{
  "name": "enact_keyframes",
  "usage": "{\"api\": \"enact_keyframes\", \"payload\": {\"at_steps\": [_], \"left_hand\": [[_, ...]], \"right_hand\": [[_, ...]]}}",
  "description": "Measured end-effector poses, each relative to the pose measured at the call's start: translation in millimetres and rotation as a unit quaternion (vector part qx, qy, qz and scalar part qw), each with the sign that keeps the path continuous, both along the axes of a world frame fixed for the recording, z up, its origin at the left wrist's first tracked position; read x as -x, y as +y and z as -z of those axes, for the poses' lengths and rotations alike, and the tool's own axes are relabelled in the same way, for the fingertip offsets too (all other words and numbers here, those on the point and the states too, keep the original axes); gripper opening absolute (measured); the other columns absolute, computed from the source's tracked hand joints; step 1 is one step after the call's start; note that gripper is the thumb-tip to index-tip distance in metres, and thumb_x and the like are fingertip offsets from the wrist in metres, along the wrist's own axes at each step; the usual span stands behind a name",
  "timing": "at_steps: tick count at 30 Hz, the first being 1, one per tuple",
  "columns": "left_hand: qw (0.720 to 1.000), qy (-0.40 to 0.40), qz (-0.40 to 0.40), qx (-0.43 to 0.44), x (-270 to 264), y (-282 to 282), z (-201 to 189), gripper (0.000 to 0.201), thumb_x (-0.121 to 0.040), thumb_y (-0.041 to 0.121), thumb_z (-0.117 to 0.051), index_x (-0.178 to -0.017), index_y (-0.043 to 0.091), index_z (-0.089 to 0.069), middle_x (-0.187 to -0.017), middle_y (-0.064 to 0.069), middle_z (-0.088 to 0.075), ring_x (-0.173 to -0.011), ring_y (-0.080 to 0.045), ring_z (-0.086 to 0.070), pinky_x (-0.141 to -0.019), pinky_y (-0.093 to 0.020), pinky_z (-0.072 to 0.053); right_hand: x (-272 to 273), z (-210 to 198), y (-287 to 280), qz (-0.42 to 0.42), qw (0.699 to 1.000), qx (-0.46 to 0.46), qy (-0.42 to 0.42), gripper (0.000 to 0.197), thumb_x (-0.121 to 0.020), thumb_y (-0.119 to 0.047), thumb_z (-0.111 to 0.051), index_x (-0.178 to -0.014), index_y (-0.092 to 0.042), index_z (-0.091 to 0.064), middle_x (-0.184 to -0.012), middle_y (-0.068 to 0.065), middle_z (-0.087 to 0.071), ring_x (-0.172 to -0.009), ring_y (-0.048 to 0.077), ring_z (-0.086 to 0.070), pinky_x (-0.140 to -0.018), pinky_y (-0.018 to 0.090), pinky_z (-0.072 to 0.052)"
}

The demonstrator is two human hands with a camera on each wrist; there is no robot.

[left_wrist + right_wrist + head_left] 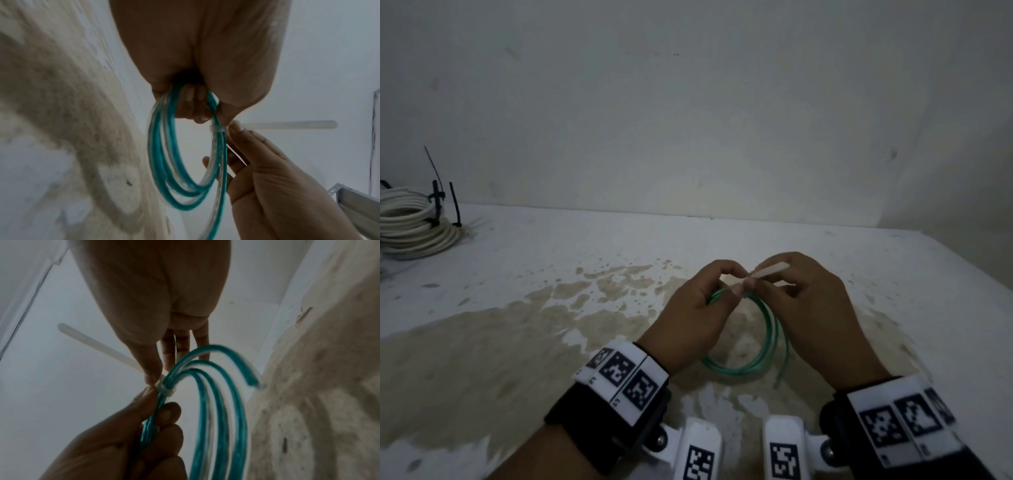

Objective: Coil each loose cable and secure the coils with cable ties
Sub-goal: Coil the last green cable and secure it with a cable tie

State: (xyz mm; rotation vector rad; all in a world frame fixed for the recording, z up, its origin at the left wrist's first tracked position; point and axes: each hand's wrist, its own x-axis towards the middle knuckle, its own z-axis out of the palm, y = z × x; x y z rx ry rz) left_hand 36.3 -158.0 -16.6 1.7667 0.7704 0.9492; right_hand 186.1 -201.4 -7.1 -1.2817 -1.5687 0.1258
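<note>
A thin green cable coil (774, 329) hangs above the stained table between my two hands. My left hand (709, 291) grips the top of the coil (205, 410), its fingers (166, 415) curled round the strands. A white cable tie (218, 129) is wrapped round the bundled strands just beside that grip. My right hand (791, 291) pinches the tie's tail (98, 345) close to the band (166, 391), between thumb and fingertip. The free tail (770, 269) sticks out up and to the right. One cut end of the cable (252, 381) stands loose.
A white cable coil (410, 222) bound with black ties lies at the table's back left. The white table (517, 325) has worn brownish patches and meets a plain wall behind. A grey metal bracket (349, 198) shows at the right.
</note>
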Motion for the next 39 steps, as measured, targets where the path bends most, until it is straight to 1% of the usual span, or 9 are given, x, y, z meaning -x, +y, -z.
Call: {"api": "enact_keyframes", "payload": {"at_steps": [7,9,13,16,21,24,26,34,39], "left_hand": [[0.994,-0.007,-0.049,-0.097,-2,-1,-1,0.005,-0.094,0.02,-0.057,-0.092,0.018,-0.062,-0.049,0.01,-0.044,-0.042,-0.005,-0.034,-0.045,-0.015,-0.03],[0.993,-0.013,-0.062,-0.098,-4,-4,-1,0.005,-0.094,0.021,-0.057,-0.092,0.019,-0.061,-0.05,0.008,-0.042,-0.043,-0.007,-0.033,-0.044,-0.018,-0.03],[0.983,-0.14,-0.076,0.093,-3,-4,-8,0.007,-0.097,0.019,-0.049,-0.099,0.019,-0.056,-0.055,0.005,-0.036,-0.039,-0.008,-0.029,-0.04,-0.021,-0.028],[0.956,-0.21,-0.067,0.193,4,-5,-20,0.016,-0.101,0.017,-0.041,-0.11,0.018,-0.054,-0.066,-0.002,-0.041,-0.045,-0.011,-0.034,-0.044,-0.024,-0.033],[0.988,-0.034,-0.1,0.109,44,-1,-27,0.019,-0.095,0.016,-0.054,-0.094,0.025,-0.071,-0.086,-0.005,-0.069,-0.071,-0.016,-0.066,-0.068,-0.029,-0.055],[0.987,-0.016,-0.113,0.114,81,0,-28,0.018,-0.091,0.014,-0.06,-0.089,0.027,-0.073,-0.094,-0.007,-0.073,-0.08,-0.02,-0.068,-0.078,-0.038,-0.058],[0.982,-0.035,-0.114,0.147,106,-3,-27,0.014,-0.09,0.011,-0.062,-0.097,0.017,-0.072,-0.09,-0.011,-0.073,-0.075,-0.018,-0.067,-0.075,-0.037,-0.059],[0.94,-0.088,-0.225,0.242,236,-11,-21,0.017,-0.084,0.014,-0.07,-0.099,0.008,-0.074,-0.087,-0.01,-0.069,-0.073,-0.015,-0.064,-0.061,-0.023,-0.053],[0.922,-0.135,-0.294,0.214,311,-17,-33,0.01,-0.083,0.007,-0.067,-0.086,0.005,-0.076,-0.086,-0.013,-0.072,-0.069,-0.016,-0.066,-0.062,-0.025,-0.055]], "right_hand": [[1,-4,-3,-0.005,0.995,-0.082,-0.049,0.009,-0.082,-0.018,-0.063,-0.08,-0.014,-0.072,-0.079,-0.003,-0.066,-0.078,0.005,-0.059,-0.075,0.014,-0.046],[2,-5,-3,-0.003,0.999,-0.049,-0.02,0.009,-0.083,-0.02,-0.064,-0.081,-0.015,-0.071,-0.081,-0.005,-0.067,-0.08,0.003,-0.06,-0.075,0.011,-0.045],[7,-1,-1,0.015,0.993,0.106,0.053,0.021,-0.091,-0.023,-0.059,-0.111,-0.022,-0.066,-0.089,-0.015,-0.065,-0.077,-0.004,-0.063,-0.07,0.005,-0.046],[17,-3,-1,-0.003,0.984,0.137,0.118,0.026,-0.097,-0.015,-0.047,-0.119,-0.018,-0.062,-0.082,-0.004,-0.068,-0.06,0.006,-0.065,-0.058,0.016,-0.05],[32,-20,7,-0.043,0.973,0.2,0.11,0.023,-0.099,-0.011,-0.043,-0.102,-0.01,-0.067,-0.063,0.0,-0.058,-0.044,0.006,-0.048,-0.045,0.018,-0.041],[55,-26,18,-0.092,0.958,0.261,0.075,0.023,-0.098,-0.015,-0.046,-0.095,-0.014,-0.068,-0.071,0.013,-0.062,-0.05,0.017,-0.048,-0.05,0.03,-0.041],[77,-26,29,-0.125,0.948,0.282,0.082,0.023,-0.098,-0.014,-0.047,-0.095,-0.016,-0.069,-0.069,0.008,-0.062,-0.048,0.014,-0.047,-0.049,0.028,-0.041],[204,-28,71,-0.298,0.85,0.416,0.125,0.026,-0.098,-0.012,-0.049,-0.083,-0.004,-0.07,-0.053,0.001,-0.055,-0.045,0.014,-0.041,-0.047,0.027,-0.038],[282,-35,86,-0.358,0.776,0.467,0.225,0.028,-0.094,-0.025,-0.054,-0.1,-0.001,-0.067,-0.082,0.019,-0.066,-0.057,0.02,-0.056,-0.051,0.03,-0.05]]}}
